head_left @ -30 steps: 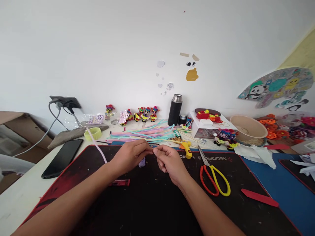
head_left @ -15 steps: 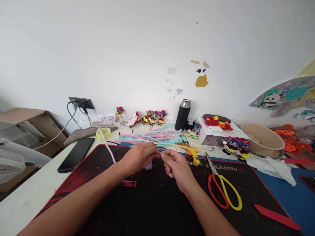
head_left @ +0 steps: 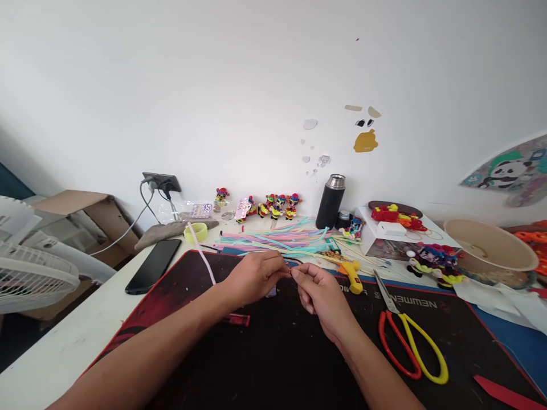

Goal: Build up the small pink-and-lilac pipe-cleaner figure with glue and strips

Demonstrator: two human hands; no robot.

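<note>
My left hand [head_left: 260, 277] and my right hand [head_left: 318, 293] meet fingertip to fingertip over the black desk mat [head_left: 273, 353]. Both are closed in a pinch. Whatever lies between the fingertips is too small and too hidden to name. Just below my left fingers, a small purple fuzzy piece [head_left: 272, 292] shows on the mat. A pale lilac pipe cleaner [head_left: 200, 250] rises behind my left forearm. Under that wrist lies a flat red and dark strip [head_left: 237, 320]. Right of my right hand are scissors [head_left: 401, 330] with one red and one yellow handle.
Beyond my hands lies a pile of pastel pipe cleaners [head_left: 273, 237], with a yellow glue gun [head_left: 352, 276] at its right. Small fuzzy figures [head_left: 277, 206] and a black flask [head_left: 331, 202] stand along the wall. A phone [head_left: 154, 266] and a fan [head_left: 34, 273] are at left, a beige bowl [head_left: 491, 245] at right.
The view has turned slightly left, so everything sits further right in the picture. My hands keep the same pinch against each other, with little visible change.
</note>
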